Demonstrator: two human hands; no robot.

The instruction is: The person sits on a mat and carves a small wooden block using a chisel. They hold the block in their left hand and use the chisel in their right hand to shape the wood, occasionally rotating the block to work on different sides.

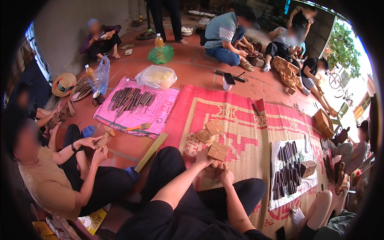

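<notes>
A squared brown block (218,151) with crossing grooves on its top is in my left hand (204,157), whose fingers wrap its left side. Below the block shows a rounded part (215,164), mostly hidden. My right hand (227,176) is just to the right and nearer me, its fingers curled. Whether it holds something small cannot be made out. Beyond my hands, a similar grooved block (214,127) appears next to a rounded tan piece (205,137) on the red and straw woven mat (244,160).
Left of the mat, a pink sheet (168,106) bears several carving tools (130,100); a wooden strip (151,152) lies nearer. At right, a white sheet (276,203) carries more tools (289,168) and a wood block (308,169). A person (52,176) sits close at left, handling a carved piece (102,141).
</notes>
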